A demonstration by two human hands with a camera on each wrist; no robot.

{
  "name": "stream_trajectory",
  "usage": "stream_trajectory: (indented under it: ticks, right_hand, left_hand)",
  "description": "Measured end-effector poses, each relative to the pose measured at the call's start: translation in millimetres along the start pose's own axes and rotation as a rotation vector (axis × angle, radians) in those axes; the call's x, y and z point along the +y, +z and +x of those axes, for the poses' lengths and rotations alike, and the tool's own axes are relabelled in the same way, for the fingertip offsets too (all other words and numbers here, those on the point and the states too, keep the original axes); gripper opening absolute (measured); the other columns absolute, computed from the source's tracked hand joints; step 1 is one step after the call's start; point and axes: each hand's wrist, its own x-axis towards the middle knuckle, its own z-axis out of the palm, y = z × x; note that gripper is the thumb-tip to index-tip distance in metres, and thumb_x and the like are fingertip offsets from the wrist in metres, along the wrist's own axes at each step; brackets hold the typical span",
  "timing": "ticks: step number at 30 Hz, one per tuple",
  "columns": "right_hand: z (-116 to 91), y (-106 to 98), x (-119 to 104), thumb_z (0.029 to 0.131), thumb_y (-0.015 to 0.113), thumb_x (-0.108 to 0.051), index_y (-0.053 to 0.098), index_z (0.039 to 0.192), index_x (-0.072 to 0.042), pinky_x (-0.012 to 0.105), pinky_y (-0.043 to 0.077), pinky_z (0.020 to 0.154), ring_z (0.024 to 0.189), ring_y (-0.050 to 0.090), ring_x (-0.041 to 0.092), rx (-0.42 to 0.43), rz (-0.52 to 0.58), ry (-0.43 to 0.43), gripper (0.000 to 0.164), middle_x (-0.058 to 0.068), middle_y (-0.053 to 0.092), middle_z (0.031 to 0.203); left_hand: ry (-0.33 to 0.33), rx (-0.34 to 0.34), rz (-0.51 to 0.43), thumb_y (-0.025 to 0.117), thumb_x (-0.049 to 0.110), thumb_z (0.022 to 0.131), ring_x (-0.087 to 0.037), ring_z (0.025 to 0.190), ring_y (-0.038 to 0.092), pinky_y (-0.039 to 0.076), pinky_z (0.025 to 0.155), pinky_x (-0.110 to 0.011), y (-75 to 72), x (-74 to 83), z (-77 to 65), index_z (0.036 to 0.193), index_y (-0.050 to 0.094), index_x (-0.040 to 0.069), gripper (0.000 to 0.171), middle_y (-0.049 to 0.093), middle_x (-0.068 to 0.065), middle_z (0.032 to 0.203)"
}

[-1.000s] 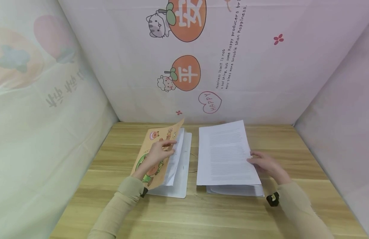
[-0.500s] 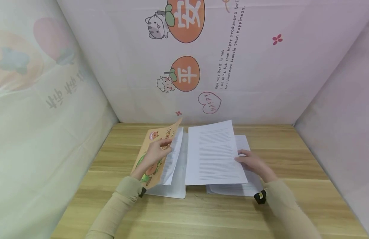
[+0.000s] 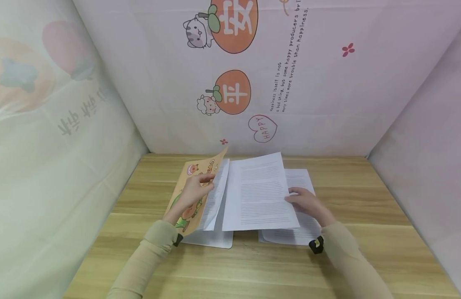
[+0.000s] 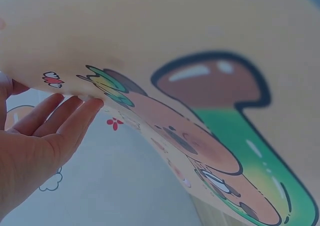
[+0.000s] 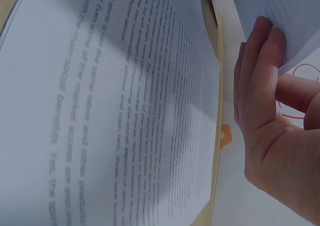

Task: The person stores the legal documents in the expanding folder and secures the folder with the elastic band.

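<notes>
Sheet (image 3: 264,187) in right hand (image 3: 306,201) above page (image 5: 125,116) with "main social benefits"

The back cloth (image 3: 327,95) displays "安" on the upper orange fruit (image 3: 235,42), "平" on the lower orange fruit (image 3: 233,92), "HAPPY" in the heart (image 3: 262,128), and "Happiness itself is not". The printed sheet (image 5: 145,111) reads "main social benefits".

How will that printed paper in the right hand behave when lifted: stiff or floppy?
The printed paper looks thin, so it will probably flex rather than stay stiff. It seems light, since the right hand pinches it by one edge. With the opposite edge ungripped, that side may sag or swing.
</notes>
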Motion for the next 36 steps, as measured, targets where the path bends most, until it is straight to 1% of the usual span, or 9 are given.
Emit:
stream_trajectory:
  ticks: [3,9,11,16,19,22,27,31,36]
  right_hand:
    - [1,4,-1,0.096,0.057,-0.014,0.047,0.131,0.013,0.024,0.054,0.078,0.087,0.063,0.009,-0.002,0.004,-0.001,0.046,0.018,0.064,0.114]
    - [4,13,-7,0.097,0.056,-0.015,0.046,0.132,0.012,0.024,0.055,0.079,0.089,0.064,0.009,-0.011,0.034,0.017,0.045,0.019,0.064,0.118]
    - [6,15,-9,0.097,0.056,-0.015,0.047,0.131,0.012,0.024,0.055,0.079,0.089,0.064,0.009,-0.014,0.039,0.015,0.045,0.019,0.064,0.118]
    - [9,18,-10,0.097,0.056,-0.013,0.045,0.13,0.013,0.023,0.056,0.078,0.088,0.065,0.009,-0.03,0.073,-0.005,0.044,0.018,0.064,0.116]
    - [11,19,-10,0.097,0.055,-0.012,0.044,0.131,0.013,0.024,0.056,0.079,0.089,0.066,0.009,-0.042,0.09,-0.011,0.044,0.02,0.064,0.117]
    - [11,20,-11,0.097,0.054,-0.012,0.044,0.132,0.014,0.024,0.056,0.079,0.089,0.066,0.009,-0.045,0.079,-0.009,0.044,0.021,0.064,0.118]
    - [11,22,-11,0.097,0.055,-0.013,0.046,0.131,0.011,0.023,0.056,0.079,0.09,0.066,0.01,-0.037,0.06,0.012,0.042,0.02,0.064,0.118]
    - [12,24,-12,0.097,0.055,-0.013,0.048,0.128,0.008,0.023,0.055,0.079,0.091,0.065,0.01,-0.039,0.054,0.02,0.038,0.017,0.064,0.117]
    - [12,26,-15,0.097,0.056,-0.013,0.049,0.125,0.007,0.022,0.055,0.077,0.089,0.065,0.01,-0.039,0.055,0.02,0.035,0.015,0.065,0.114]
  left_hand:
    - [0.004,-0.002,-0.003,0.059,0.014,0.088,-0.033,0.119,0.065,0.035,0.052,-0.02,-0.2,-0.2,0.0,0.129,0.064,0.002,0.043,0.07,-0.017,0.125]
    - [0.0,0.002,-0.006,0.06,0.014,0.088,-0.033,0.12,0.064,0.045,0.065,-0.02,-0.1,0.0,-0.3,0.129,0.064,0.002,0.042,0.069,-0.017,0.125]
    - [-0.002,0.002,-0.009,0.06,0.014,0.089,-0.033,0.12,0.064,0.043,0.061,-0.02,-0.1,0.2,-0.3,0.129,0.064,0.002,0.042,0.069,-0.017,0.125]
    - [0.005,0.003,-0.005,0.06,0.014,0.088,-0.031,0.118,0.065,0.043,0.063,-0.02,-0.7,1.2,-0.1,0.129,0.064,0.002,0.042,0.069,-0.017,0.125]
    - [0.0,0.005,-0.005,0.06,0.014,0.088,-0.029,0.117,0.066,0.045,0.069,-0.02,-0.9,1.1,0.0,0.128,0.065,0.004,0.042,0.07,-0.015,0.125]
    - [-0.006,0.005,-0.01,0.06,0.014,0.088,-0.029,0.117,0.066,0.044,0.066,-0.02,-1.1,1.1,-0.1,0.128,0.065,0.005,0.041,0.07,-0.014,0.125]
    - [-0.006,0.003,-0.014,0.06,0.014,0.088,-0.03,0.118,0.065,0.045,0.066,-0.021,-1.7,1.0,-0.6,0.129,0.065,0.004,0.042,0.07,-0.014,0.126]
    - [-0.004,0.0,-0.014,0.06,0.014,0.088,-0.03,0.119,0.065,0.047,0.072,-0.022,-2.2,0.4,-0.4,0.129,0.064,0.003,0.042,0.069,-0.014,0.127]
    - [-0.008,-0.008,-0.028,0.06,0.014,0.088,-0.032,0.119,0.064,0.046,0.069,-0.022,-2.7,-1.1,0.3,0.13,0.064,0.002,0.043,0.068,-0.017,0.128]
